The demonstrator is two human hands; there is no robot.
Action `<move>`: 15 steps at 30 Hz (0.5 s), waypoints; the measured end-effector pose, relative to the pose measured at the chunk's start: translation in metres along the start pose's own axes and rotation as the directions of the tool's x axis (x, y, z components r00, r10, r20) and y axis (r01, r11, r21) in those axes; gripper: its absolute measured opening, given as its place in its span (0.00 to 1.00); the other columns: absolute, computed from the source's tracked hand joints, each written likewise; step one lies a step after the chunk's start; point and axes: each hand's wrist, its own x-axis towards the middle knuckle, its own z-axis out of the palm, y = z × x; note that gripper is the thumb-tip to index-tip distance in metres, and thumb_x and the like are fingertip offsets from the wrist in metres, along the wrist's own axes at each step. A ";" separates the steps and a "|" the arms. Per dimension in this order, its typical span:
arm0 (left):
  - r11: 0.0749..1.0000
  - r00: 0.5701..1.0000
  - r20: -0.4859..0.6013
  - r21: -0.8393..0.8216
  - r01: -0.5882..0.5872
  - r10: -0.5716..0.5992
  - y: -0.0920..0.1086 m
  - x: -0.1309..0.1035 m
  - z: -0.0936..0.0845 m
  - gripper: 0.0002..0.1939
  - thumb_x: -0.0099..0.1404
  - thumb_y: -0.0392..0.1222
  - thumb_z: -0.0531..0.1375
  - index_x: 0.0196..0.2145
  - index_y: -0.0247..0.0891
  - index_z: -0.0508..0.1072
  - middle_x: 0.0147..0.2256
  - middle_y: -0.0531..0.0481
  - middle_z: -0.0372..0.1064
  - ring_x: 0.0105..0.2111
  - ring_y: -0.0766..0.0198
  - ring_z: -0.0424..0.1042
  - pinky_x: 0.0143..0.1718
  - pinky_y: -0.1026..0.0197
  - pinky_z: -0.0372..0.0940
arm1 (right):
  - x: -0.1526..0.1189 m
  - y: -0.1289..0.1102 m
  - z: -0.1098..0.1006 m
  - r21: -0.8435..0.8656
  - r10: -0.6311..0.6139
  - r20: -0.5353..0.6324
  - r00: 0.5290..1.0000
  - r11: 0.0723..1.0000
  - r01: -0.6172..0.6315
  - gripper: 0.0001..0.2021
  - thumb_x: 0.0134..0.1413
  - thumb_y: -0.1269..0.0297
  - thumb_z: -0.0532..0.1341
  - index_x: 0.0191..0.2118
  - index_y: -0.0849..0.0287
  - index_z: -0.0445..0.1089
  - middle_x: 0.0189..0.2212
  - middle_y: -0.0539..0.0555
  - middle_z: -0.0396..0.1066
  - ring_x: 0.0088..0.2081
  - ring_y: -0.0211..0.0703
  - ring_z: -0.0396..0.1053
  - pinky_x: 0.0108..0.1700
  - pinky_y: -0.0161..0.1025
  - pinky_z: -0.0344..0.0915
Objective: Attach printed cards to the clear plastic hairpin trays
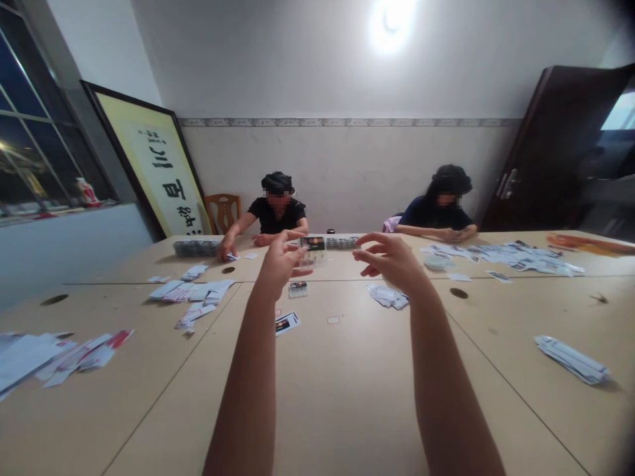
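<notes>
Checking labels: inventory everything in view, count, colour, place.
table: 1, light wood, foreground
clear pack: 1, clear with black panel, centre
second pack: 1, clear and black, table, below it
stacked packs: 2 groups, grey, table's far side
printed card: at least 1, white and black, near centre
paper slips: many, mostly white, left, centre and right
orange item: 1, orange, far right
co-workers: 2, dark tops, opposite
chair: 1, brown, far left
framed calligraphy: 1, yellow and white, left
window: 1, dark, left
bottle: 1, white and red, by window
door: 1, dark brown, right
wall: 1, pale, back
lamp: 1, white, top
left hand: 1, bare, holding clear pack
right hand: 1, bare, beside clear pack, apart
</notes>
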 end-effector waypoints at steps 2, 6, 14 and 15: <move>0.996 0.993 -0.088 0.049 0.078 -0.074 -0.022 0.020 -0.007 0.11 0.66 0.33 0.62 0.46 0.40 0.71 0.35 0.53 0.69 0.29 0.69 0.74 0.33 0.60 0.78 | 0.001 0.002 0.002 -0.030 -0.002 0.022 1.000 1.000 0.003 0.19 0.52 0.53 0.69 0.44 0.60 0.74 0.30 0.54 0.77 0.26 0.41 0.77 0.29 0.38 0.73; 0.954 0.949 -0.222 0.150 0.261 -0.225 -0.075 0.052 -0.021 0.14 0.71 0.41 0.62 0.52 0.34 0.71 0.44 0.46 0.72 0.37 0.62 0.75 0.37 0.57 0.75 | 0.004 0.006 0.005 -0.051 0.033 0.066 0.997 0.998 -0.030 0.17 0.52 0.53 0.69 0.43 0.58 0.73 0.30 0.53 0.77 0.27 0.42 0.77 0.31 0.39 0.73; 0.803 0.888 -0.337 0.406 0.436 -0.312 -0.144 0.073 -0.015 0.19 0.71 0.46 0.61 0.56 0.36 0.70 0.53 0.41 0.70 0.48 0.55 0.74 0.48 0.48 0.73 | 0.008 0.014 0.001 -0.088 0.029 0.117 0.993 0.996 -0.019 0.17 0.54 0.53 0.69 0.44 0.56 0.71 0.30 0.52 0.76 0.29 0.43 0.77 0.30 0.38 0.69; 0.786 0.893 -0.335 0.444 0.431 -0.300 -0.148 0.076 -0.012 0.20 0.71 0.46 0.61 0.56 0.36 0.70 0.54 0.41 0.70 0.49 0.54 0.73 0.48 0.47 0.73 | 0.007 0.014 -0.001 -0.078 0.024 0.119 0.993 0.997 -0.014 0.17 0.54 0.53 0.69 0.45 0.56 0.71 0.31 0.52 0.76 0.29 0.42 0.77 0.31 0.39 0.69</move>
